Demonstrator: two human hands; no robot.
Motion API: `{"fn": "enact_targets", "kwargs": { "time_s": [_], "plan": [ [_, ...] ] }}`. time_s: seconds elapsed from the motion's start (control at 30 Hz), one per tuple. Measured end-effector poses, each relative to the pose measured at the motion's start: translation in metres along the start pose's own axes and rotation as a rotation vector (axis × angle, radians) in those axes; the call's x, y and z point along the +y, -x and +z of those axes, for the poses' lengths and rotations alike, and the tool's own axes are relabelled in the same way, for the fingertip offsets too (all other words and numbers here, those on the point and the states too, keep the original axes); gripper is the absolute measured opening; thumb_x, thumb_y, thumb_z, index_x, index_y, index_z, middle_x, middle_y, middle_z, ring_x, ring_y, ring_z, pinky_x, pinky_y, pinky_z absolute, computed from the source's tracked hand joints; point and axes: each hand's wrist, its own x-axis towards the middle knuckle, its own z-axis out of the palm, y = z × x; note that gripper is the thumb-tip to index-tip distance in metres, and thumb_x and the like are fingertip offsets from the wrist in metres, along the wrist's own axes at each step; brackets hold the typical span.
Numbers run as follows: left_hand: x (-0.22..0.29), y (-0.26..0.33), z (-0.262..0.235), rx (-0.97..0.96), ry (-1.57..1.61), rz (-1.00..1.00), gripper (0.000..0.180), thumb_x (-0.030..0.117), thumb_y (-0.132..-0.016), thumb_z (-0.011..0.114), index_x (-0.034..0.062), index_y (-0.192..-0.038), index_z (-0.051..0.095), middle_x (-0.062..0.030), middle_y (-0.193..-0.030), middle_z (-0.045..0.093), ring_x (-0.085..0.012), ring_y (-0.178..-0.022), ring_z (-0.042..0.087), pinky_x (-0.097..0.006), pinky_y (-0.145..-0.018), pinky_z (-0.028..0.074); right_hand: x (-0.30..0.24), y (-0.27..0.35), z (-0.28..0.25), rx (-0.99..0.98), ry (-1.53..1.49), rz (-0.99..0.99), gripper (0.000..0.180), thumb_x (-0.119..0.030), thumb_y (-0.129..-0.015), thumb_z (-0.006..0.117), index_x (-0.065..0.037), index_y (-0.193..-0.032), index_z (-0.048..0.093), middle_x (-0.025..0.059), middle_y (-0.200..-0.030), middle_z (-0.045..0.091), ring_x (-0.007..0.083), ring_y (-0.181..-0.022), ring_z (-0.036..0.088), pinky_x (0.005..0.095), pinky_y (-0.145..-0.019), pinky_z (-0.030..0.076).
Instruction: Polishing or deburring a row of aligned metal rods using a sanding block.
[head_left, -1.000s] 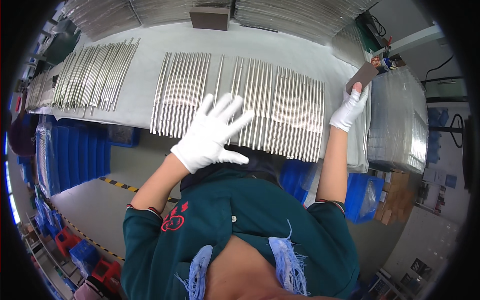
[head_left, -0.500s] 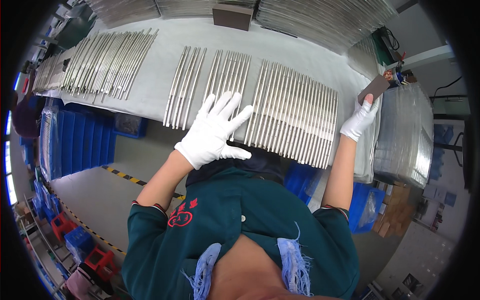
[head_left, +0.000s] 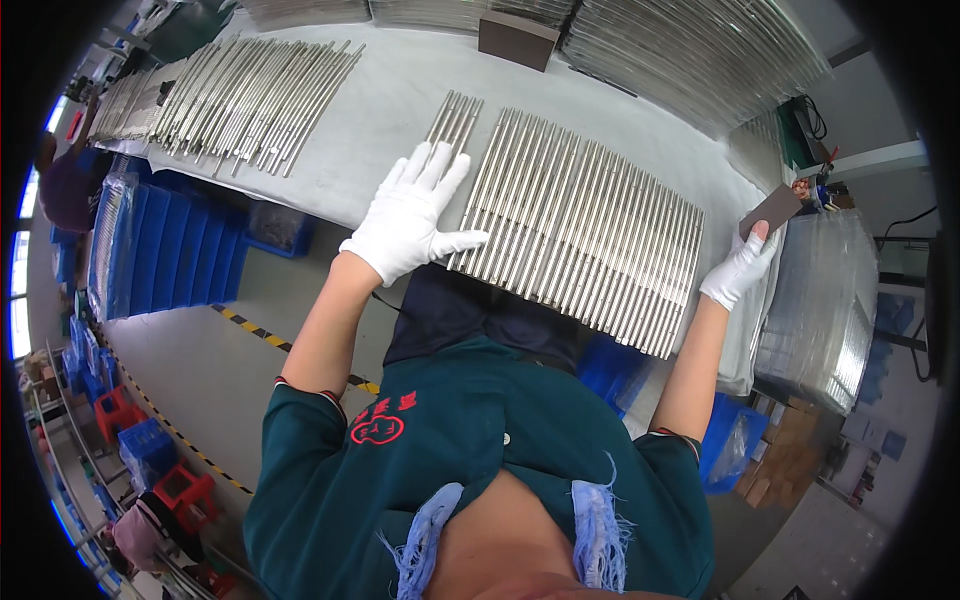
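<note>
My left hand (head_left: 412,212), in a white glove, lies palm down with spread fingers over the lower ends of a small group of metal rods (head_left: 456,120). Its thumb reaches to the left edge of a wide row of shiny metal rods (head_left: 585,225), laid side by side on the table. The hand hides part of the small group. At the table's right end, my right hand (head_left: 740,270), also gloved, grips a brown rectangular block (head_left: 771,211) with the thumb on its face. That hand is apart from the rods.
More metal rods (head_left: 255,105) lie on the white-covered table (head_left: 385,85) at the left. A second brown block (head_left: 517,40) stands at the back, by stacks of clear plastic trays (head_left: 690,55). Wrapped trays (head_left: 815,310) stand at the right; blue bins (head_left: 185,240) are below left.
My left hand has shifted slightly left. Rods that lay in separate groups are now mostly in one wide row, with a small group beside it. My right hand still holds the block.
</note>
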Motion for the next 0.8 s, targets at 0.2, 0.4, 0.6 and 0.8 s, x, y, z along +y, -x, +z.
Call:
{"fn": "enact_targets", "kwargs": {
  "time_s": [0.2,0.4,0.6,0.8],
  "plan": [
    [-0.018,0.006,-0.007,0.127,0.05,-0.116,0.101,0.073,-0.079,0.058,-0.0033,-0.144,0.039,-0.0292,-0.147,0.038,-0.0404,-0.142,0.03,-0.049,-0.117,0.022,-0.002,0.001,0.0,-0.009,-0.009,0.006,0.073,-0.042,-0.093,0.066,0.004,-0.142,0.04,0.0119,-0.134,0.05,0.0226,-0.122,0.049,0.0355,-0.103,0.041],
    [-0.013,0.011,-0.007,0.006,0.023,-0.078,0.101,0.07,-0.078,0.062,-0.006,-0.142,0.041,-0.0272,-0.147,0.04,-0.0409,-0.142,0.031,-0.051,-0.117,0.021,-0.006,0.009,0.007,-0.037,0.14,-0.052,0.077,-0.041,-0.093,0.066,0.004,-0.147,0.035,0.0136,-0.144,0.045,0.0238,-0.131,0.043,0.0347,-0.11,0.033],
    [-0.012,0.008,-0.005,0.015,0.004,-0.063,0.103,0.076,-0.077,0.056,-0.0053,-0.139,0.045,-0.0234,-0.148,0.041,-0.0394,-0.141,0.033,-0.052,-0.117,0.02,-0.016,0.016,0.015,-0.123,0.222,-0.073,0.074,-0.034,-0.094,0.066,0.004,-0.148,0.033,0.015,-0.148,0.042,0.0236,-0.133,0.042,0.0336,-0.111,0.032],
    [-0.015,0.011,0.004,0.064,0.022,-0.051,0.103,0.076,-0.077,0.056,-0.0042,-0.141,0.044,-0.0239,-0.147,0.042,-0.0402,-0.139,0.035,-0.054,-0.116,0.02,-0.013,0.014,0.016,-0.119,0.269,-0.089,0.073,-0.032,-0.095,0.066,0.004,-0.148,0.032,0.0153,-0.149,0.04,0.0232,-0.133,0.042,0.0328,-0.11,0.032]
  ]
}}
